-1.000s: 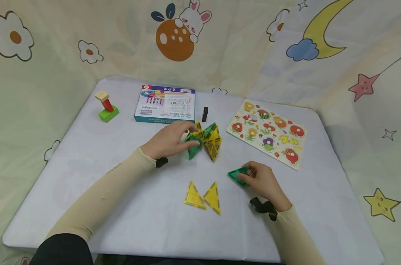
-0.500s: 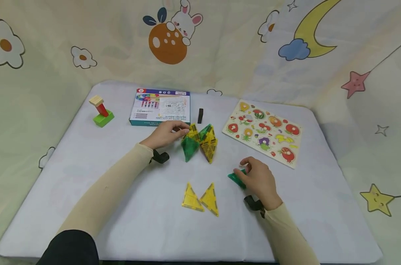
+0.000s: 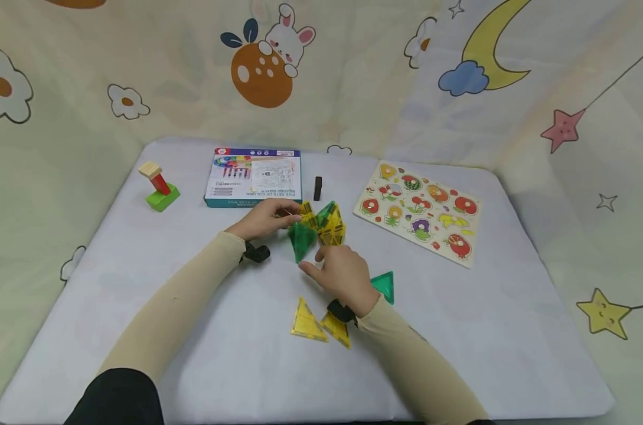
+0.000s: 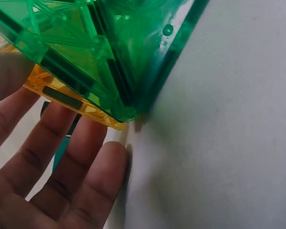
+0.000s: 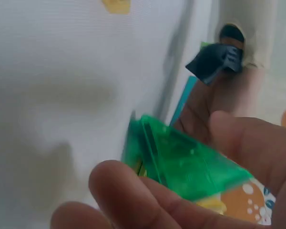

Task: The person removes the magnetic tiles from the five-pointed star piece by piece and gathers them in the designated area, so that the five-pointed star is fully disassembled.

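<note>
A cluster of translucent magnetic tiles (image 3: 333, 229), yellow and green, stands at mid-table. My left hand (image 3: 265, 218) pinches a yellow tile (image 4: 62, 95) at the cluster's left side, thumb and fingertips at its edge. Beside that, a green tile section (image 3: 302, 241) juts toward me; it fills the top of the left wrist view. Just in front of the cluster, my right hand (image 3: 348, 274) has thumb and fingers spread on either side of the green section (image 5: 190, 164) in the right wrist view, holding nothing.
A loose green triangle (image 3: 385, 286) lies behind the right wrist. Two yellow triangles (image 3: 306, 323) lie nearer me, one partly covered by the wrist strap. Around them are a box (image 3: 254, 177), a black bar (image 3: 317, 189), a fruit puzzle board (image 3: 417, 212) and stacked blocks (image 3: 162, 192).
My right hand has let go of the loose green triangle and moved left to the cluster. The left hand has shifted from the green section to the yellow tile behind it.
</note>
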Demonstrator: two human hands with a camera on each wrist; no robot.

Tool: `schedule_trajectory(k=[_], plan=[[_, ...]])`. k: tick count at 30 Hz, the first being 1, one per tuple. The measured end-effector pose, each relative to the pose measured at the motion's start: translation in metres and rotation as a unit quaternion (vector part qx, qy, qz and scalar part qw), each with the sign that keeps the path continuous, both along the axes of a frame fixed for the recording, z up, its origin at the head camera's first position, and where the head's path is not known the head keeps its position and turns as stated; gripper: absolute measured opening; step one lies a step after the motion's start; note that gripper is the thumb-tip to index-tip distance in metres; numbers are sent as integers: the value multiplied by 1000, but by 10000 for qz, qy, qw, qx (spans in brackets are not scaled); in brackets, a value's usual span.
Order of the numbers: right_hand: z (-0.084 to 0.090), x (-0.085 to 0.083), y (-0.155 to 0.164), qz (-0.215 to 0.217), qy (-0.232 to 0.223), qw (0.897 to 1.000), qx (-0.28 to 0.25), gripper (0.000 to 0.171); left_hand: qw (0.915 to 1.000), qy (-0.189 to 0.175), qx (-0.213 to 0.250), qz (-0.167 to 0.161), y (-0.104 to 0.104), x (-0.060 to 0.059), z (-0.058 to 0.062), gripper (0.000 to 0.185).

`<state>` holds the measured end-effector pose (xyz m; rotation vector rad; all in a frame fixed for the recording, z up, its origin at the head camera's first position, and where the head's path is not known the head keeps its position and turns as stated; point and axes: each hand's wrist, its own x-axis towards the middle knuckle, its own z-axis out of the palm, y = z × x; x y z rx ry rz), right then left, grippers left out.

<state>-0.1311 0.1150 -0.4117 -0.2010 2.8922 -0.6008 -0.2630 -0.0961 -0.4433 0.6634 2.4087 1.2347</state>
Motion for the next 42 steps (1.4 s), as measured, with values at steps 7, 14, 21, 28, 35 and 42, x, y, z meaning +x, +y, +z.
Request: schedule_trajectory(k=[7,14,21,28,35,42], plan=[[-11,-21,-20,-127,14,9983,572,62,9999,92,39,62,0,0,-8,29],[-9,-20,-17,-267,-21,9984,504,51,9998,126,132,19,0,5,-7,27],[-9,-16,-2,-171,-70,9995,252,35,9995,188,118,208,2,24,-3,22],[-5,-13,17,-116,-39,9999,-107,35,9984,182,257,459,6,44,-5,23],[-6,-17,27,-122,-134,9998,-8,35,9949,122,564,832,10,62,-9,26],[-3,-24,31,-129,-250,9996,-11,39,9885,229,892,1201,16,72,-12,24]])
